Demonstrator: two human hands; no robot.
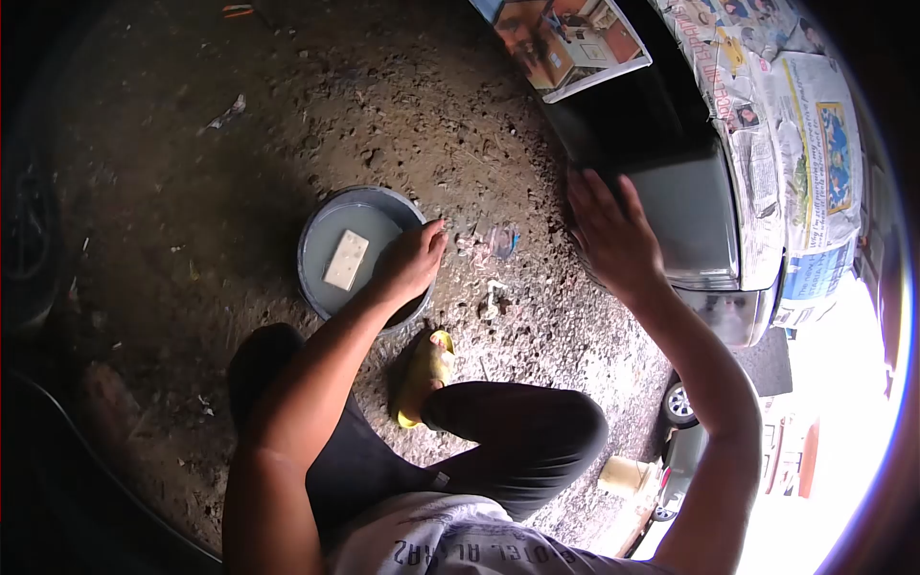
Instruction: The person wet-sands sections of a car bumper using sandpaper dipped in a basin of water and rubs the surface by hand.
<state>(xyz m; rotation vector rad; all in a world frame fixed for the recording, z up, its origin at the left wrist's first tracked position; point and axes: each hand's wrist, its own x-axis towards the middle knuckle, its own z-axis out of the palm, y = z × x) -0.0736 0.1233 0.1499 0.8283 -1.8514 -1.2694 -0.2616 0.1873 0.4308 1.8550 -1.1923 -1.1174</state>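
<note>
My left hand (pixel 412 261) is over the right rim of a round dark basin (pixel 309 278), its fingers curled together. Whether anything is pinched in them is hidden. Cloudy greyish water (pixel 372 216) fills the basin, and a pale rectangular block (pixel 346 260) with small dark spots lies in it. My right hand (pixel 613 235) rests with fingers stretched out against the lower edge of a dark grey car body panel (pixel 685 211). Its palm faces the panel, so what lies beneath it cannot be seen.
Newspaper sheets (pixel 815 144) cover part of the car, and a printed page (pixel 580 48) lies on its dark surface. Small litter (pixel 489 241) dots the rough ground beside the basin. A yellow slipper (pixel 412 388) is on my foot. A pale bucket (pixel 628 476) and another car (pixel 682 460) are further off.
</note>
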